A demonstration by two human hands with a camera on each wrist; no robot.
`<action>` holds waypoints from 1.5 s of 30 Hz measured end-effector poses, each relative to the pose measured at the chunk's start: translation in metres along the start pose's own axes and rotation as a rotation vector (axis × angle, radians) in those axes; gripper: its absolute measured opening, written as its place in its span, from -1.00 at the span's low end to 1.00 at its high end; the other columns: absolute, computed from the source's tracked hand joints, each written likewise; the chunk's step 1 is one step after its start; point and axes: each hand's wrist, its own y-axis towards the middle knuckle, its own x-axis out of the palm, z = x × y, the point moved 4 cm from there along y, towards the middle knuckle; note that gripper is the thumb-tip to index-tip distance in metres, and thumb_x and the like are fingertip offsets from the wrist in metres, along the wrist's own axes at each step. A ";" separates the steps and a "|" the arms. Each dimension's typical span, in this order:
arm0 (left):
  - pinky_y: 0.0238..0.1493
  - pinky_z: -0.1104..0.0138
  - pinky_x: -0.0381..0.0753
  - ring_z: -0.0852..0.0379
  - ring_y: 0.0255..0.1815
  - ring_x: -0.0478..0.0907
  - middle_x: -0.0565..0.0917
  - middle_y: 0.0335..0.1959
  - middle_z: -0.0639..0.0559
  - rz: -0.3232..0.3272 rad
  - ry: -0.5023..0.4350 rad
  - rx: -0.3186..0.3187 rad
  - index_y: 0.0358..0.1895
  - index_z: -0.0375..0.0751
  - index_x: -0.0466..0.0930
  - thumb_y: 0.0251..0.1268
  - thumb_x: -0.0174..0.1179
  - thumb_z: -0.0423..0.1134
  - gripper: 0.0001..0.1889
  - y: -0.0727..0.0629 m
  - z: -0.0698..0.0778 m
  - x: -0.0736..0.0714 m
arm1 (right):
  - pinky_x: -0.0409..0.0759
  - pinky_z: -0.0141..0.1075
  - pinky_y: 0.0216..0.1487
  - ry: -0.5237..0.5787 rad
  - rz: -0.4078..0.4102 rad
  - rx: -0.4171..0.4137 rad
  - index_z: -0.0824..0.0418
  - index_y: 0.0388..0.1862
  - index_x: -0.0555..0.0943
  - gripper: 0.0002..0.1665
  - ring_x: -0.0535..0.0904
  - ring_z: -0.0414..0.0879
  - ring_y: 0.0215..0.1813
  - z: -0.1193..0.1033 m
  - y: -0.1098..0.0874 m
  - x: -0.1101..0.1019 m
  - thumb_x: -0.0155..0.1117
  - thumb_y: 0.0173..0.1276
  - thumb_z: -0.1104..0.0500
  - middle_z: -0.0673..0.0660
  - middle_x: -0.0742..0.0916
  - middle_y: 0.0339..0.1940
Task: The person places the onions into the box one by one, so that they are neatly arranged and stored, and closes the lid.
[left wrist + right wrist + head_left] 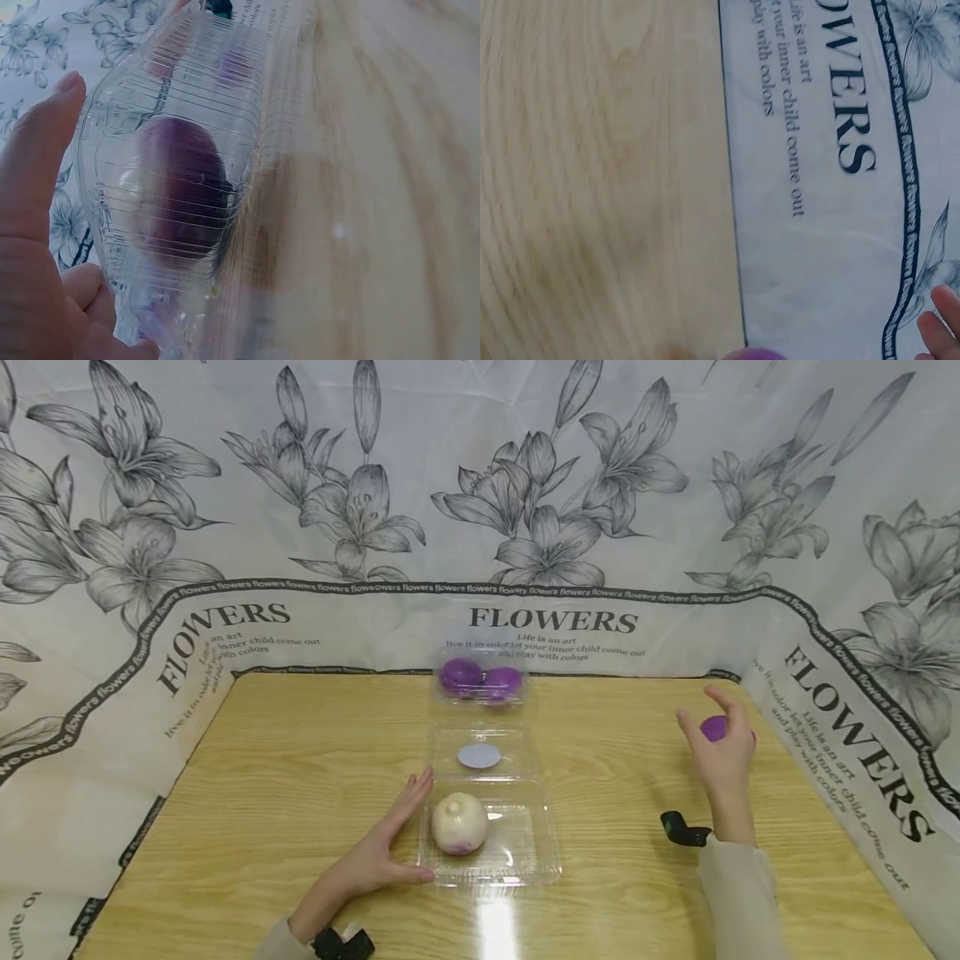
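A clear plastic clamshell box [525, 852] lies with its lid raised back on the table. Inside sits a round whitish bulb with a purple tinge, like a turnip [460, 823]; it looks darker purple through the ribbed wall in the left wrist view. My left hand [378, 852] is at the box's left side, thumb and fingers spread along the edge. Over at the right, my right hand [723, 756] is beside a round purple thing [714, 727], thumb and fingers apart. The hand partly hides this thing; whether they touch, I cannot tell.
Behind the lid [442, 752], which bears a white oval label [478, 756], stands another clear box holding two purple round things [502, 683]. A flower-printed cloth [375, 635] walls the wooden table [300, 760] at the back and both sides.
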 end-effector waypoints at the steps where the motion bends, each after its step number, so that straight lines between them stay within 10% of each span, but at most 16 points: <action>1: 0.35 -0.43 -0.36 -0.35 0.57 -0.43 -0.22 0.63 -0.16 0.001 0.002 0.003 0.61 -0.19 -0.13 -0.07 0.56 -0.24 0.21 0.000 0.000 0.000 | 0.33 -0.32 0.33 -0.008 0.005 0.037 0.16 0.38 0.43 -0.35 0.34 -0.05 0.37 0.009 0.003 -0.003 0.38 0.33 0.16 0.08 0.47 0.42; 6: 0.33 -0.44 -0.36 -0.32 0.57 -0.43 -0.21 0.61 -0.25 -0.005 -0.002 0.027 0.60 -0.23 -0.12 -0.10 0.56 -0.31 0.21 0.001 0.005 0.000 | -0.11 -0.07 0.58 -0.053 -0.039 0.184 0.05 0.60 0.06 -0.04 -0.22 -0.13 0.61 0.049 0.010 -0.025 0.33 0.35 0.08 -0.07 -0.06 0.65; 12: 0.34 -0.43 -0.35 -0.33 0.57 -0.42 -0.22 0.62 -0.22 -0.007 0.001 0.018 0.60 -0.21 -0.13 -0.09 0.56 -0.27 0.22 0.000 0.005 0.000 | -0.45 -0.28 0.54 -0.037 -0.038 0.337 -0.02 0.63 -0.32 0.20 -0.48 -0.20 0.59 0.082 0.012 -0.041 0.33 0.37 0.03 -0.02 -0.28 0.64; 21: 0.37 -0.40 -0.33 -0.35 0.57 -0.42 -0.23 0.62 -0.22 -0.012 -0.007 -0.008 0.61 -0.17 -0.13 -0.06 0.56 -0.22 0.21 -0.002 0.007 0.000 | -0.34 -0.33 0.56 0.144 -0.071 0.506 -0.11 0.62 -0.42 0.22 -0.39 -0.13 0.60 0.107 0.007 -0.040 0.30 0.39 0.04 -0.05 -0.32 0.63; 45: 0.37 -0.41 -0.31 -0.33 0.57 -0.40 -0.21 0.62 -0.21 -0.003 0.016 -0.012 0.61 -0.13 -0.13 -0.07 0.57 -0.21 0.22 0.000 -0.002 -0.003 | 0.09 -0.28 0.54 0.106 -0.006 0.548 -0.03 0.61 0.07 -0.05 0.09 -0.11 0.51 0.113 -0.008 -0.023 0.33 0.37 -0.04 0.13 0.17 0.58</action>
